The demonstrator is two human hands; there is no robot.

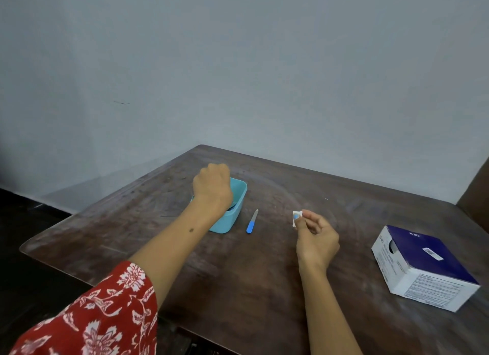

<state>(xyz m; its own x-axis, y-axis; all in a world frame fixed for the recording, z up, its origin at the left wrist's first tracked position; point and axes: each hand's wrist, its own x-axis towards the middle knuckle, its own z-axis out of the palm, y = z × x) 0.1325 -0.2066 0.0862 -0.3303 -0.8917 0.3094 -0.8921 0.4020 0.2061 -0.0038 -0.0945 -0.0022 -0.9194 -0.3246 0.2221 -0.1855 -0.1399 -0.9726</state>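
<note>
Near rt: blue-white box (423,264) on wood table (238,275). Right hand (316,238) pinches small white pad (295,219) above table centre. Nail file (252,221) w/ blue handle lies just left. Farther left, left hand (213,186) dips into teal tub (227,221); fingers hidden, can't tell grip.

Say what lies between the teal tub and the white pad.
Head view: a blue-handled nail file lies on the table between tub and pad, touching neither.
</note>
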